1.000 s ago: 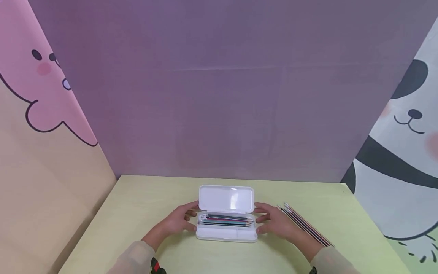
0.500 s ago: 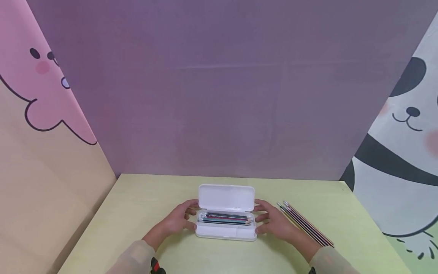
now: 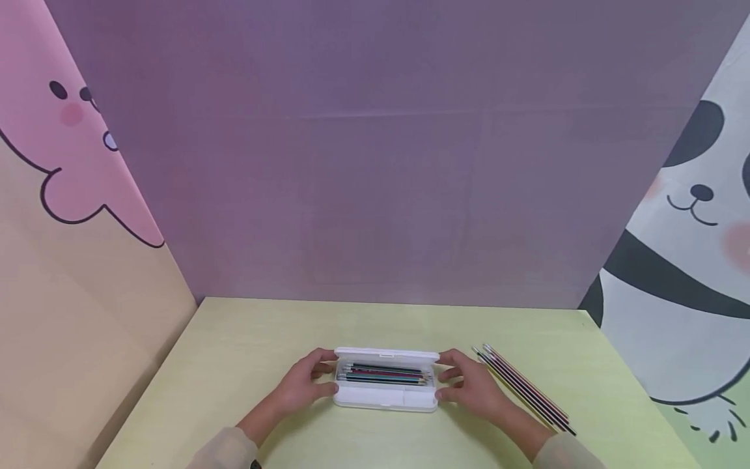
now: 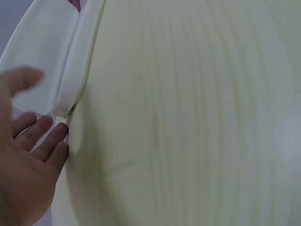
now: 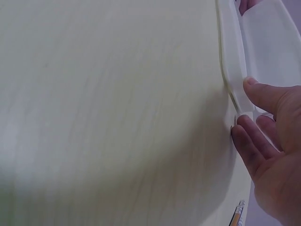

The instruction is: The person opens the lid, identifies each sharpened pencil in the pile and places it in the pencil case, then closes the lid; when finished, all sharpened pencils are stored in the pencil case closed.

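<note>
A white plastic pencil case (image 3: 366, 396) sits near the middle of the table, with several pencils (image 3: 383, 376) in its rear compartment. Its hinged lid (image 3: 357, 354) is tilted partway down over them. At the left end is my left hand (image 3: 299, 385), index finger at the lid's edge and thumb by the front corner. My right hand (image 3: 477, 389) mirrors it at the right end, index finger at the lid. In the right wrist view the thumb (image 5: 263, 95) touches the case's front wall; in the left wrist view the left fingers (image 4: 44, 146) extend beside the case end.
More pencils (image 3: 524, 391) lie diagonally in a loose bundle on the table (image 3: 363, 443), right beside my right forearm. A purple panel (image 3: 375, 195) stands behind the table, with cartoon-printed panels (image 3: 674, 339) at the sides.
The lid has swung from standing up at the back to partway down toward me. Both index fingers have moved forward and down with it. The pencils stay in the case.
</note>
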{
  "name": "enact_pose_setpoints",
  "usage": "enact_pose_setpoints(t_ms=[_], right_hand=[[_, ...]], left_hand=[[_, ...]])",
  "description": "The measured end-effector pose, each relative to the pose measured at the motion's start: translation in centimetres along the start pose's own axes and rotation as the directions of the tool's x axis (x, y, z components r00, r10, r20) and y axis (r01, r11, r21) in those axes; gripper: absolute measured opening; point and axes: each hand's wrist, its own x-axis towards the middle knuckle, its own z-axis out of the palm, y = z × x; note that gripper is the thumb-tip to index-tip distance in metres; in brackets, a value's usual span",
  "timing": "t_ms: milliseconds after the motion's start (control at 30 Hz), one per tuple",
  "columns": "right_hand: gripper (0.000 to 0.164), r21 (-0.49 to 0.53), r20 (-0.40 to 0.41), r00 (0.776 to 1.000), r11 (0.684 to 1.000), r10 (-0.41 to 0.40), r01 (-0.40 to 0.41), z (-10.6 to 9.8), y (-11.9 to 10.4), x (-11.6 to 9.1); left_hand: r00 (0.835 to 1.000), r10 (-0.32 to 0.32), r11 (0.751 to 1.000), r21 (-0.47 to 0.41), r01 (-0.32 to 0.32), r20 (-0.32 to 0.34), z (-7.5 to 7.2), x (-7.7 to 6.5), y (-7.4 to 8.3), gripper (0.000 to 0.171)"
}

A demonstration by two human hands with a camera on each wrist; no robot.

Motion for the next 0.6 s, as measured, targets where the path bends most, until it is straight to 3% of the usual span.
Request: enact_pose_setpoints(t_ms=[167, 333, 600], right_hand=[[0.057, -0.038, 0.018, 1.0, 0.999, -0.02, 0.02, 0.0, 0.3, -0.1], [0.063, -0.068, 0.079, 0.997, 0.997, -0.026, 0.032, -0.5, 0.1, -0.4], [0.055, 0.01, 0.192, 0.98, 0.998, -0.056, 0.055, -1.7, -0.5, -0.7]], left_hand=[[1.0, -0.013, 0.999, -0.038, 0.013, 0.017, -0.3, -0.4, 0.8, 0.042], [1.0, -0.018, 0.999, 0.034, 0.019, -0.011, -0.4, 0.0, 0.5, 0.043], [0.998, -0.029, 1.0, -0.01, 0.03, 0.056, -0.8, 0.1, 0.4, 0.045]])
